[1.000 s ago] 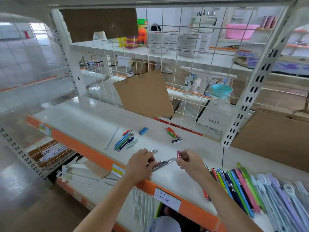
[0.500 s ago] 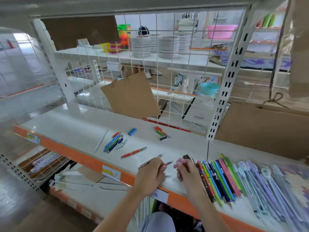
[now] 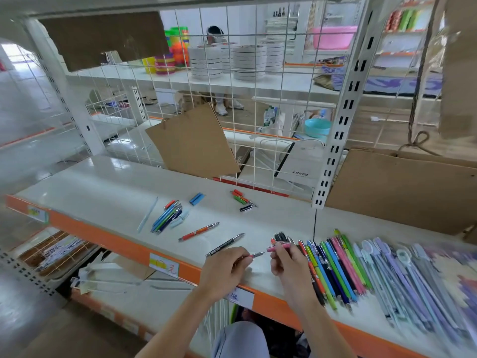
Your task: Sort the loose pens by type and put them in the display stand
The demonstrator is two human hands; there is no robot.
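My left hand pinches a pink pen body whose metal nib points right. My right hand pinches its pink cap a short gap away from the nib. Both hover at the white shelf's front edge. A black pen and an orange pen lie loose just left. A blue-green pen bundle, a blue cap and short red-green pens lie farther back. Sorted rows of coloured pens and pastel pens lie at the right.
A white wire grid closes the shelf's back, with a cardboard sheet leaning on it. A slotted upright post stands right of centre. A brown cardboard box sits behind the sorted pens. Price labels mark the orange shelf lip.
The view has swung right. An orange pen and a black pen now lie loose on the shelf. Both hands moved right toward the sorted rows, holding pink pen and cap slightly apart.
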